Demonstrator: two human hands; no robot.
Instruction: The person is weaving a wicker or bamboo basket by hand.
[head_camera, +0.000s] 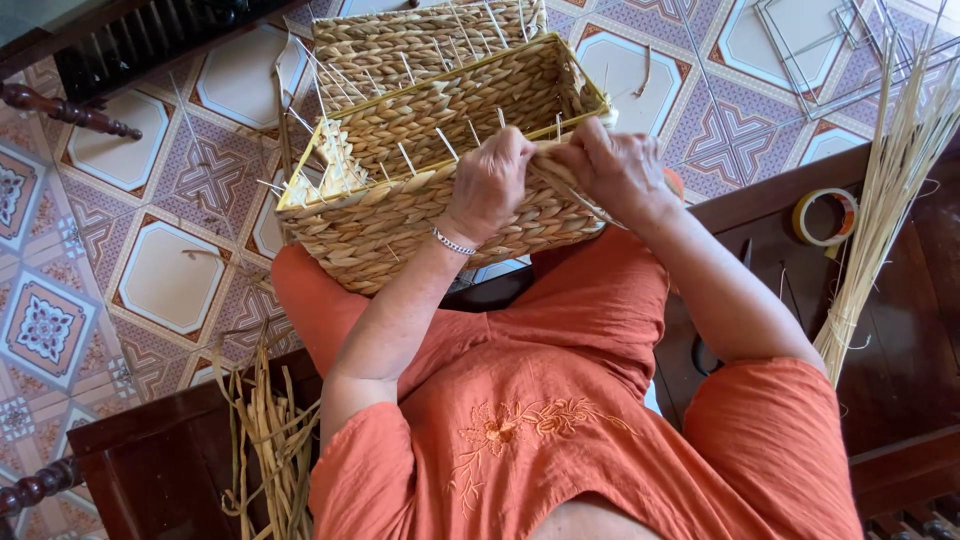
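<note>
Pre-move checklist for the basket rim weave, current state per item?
1. Both hands on the rim: left hand and right hand meet at the near top edge of the woven basket. Ok.
2. Strand in grasp: a fibre runs between the hands; which hand pinches it, cannot tell.
3. Basket support: it rests on the person's lap, tilted toward them. Ok.
4. Upright stakes: thin sticks jut up along the rim, near the fingers. Not ok.
5. Spare material: straw bundle on the bench to the right, twisted strands lower left. Ok.
6. Tape roll: on the bench, apart from both hands. Ok.

Orange embroidered short-sleeved top, orange trousers, silver bracelet (453, 242)
</note>
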